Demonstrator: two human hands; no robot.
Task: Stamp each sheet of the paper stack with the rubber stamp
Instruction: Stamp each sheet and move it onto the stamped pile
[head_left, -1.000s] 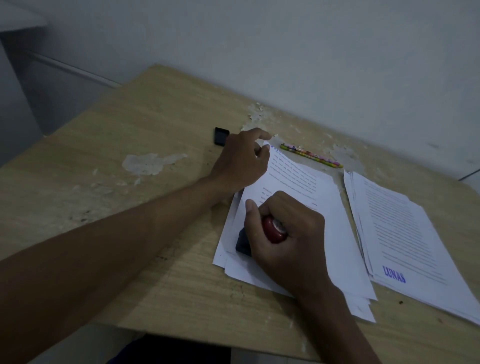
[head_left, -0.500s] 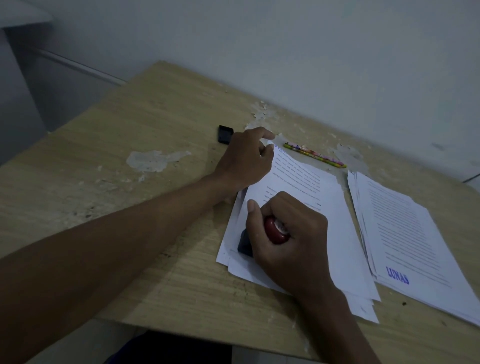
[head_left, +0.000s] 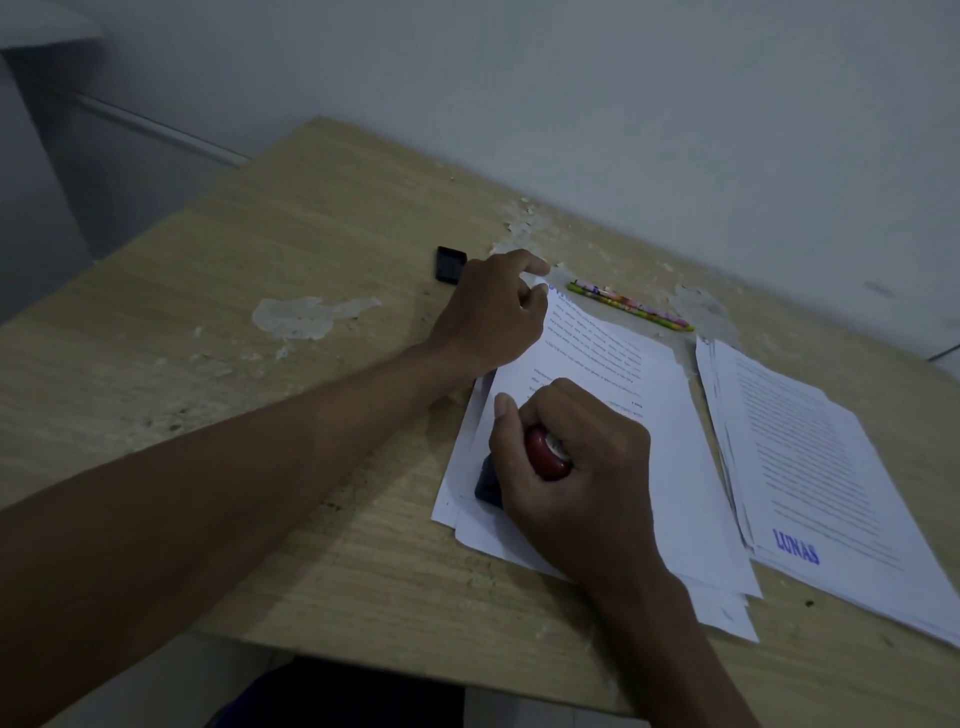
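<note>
- Head view: your right hand (head_left: 576, 478) is curled tight round the stamp (head_left: 545, 457), red knob showing between thumb and fingers; its dark base sits on the top sheet of the stack (head_left: 670, 441), near that sheet's near-left corner
- Your left hand (head_left: 491, 312) rests on the stack's far-left corner; its curled fingers touch the paper's edge, though whether they pinch it I cannot tell
- A second pile (head_left: 810, 452) lies just right of the stack, blue "LUNAS" on its top sheet
- On the desk (head_left: 311, 218), a black cap (head_left: 450, 264) lies beside your left hand; a pencil (head_left: 628, 305) lies beyond the stack
</note>
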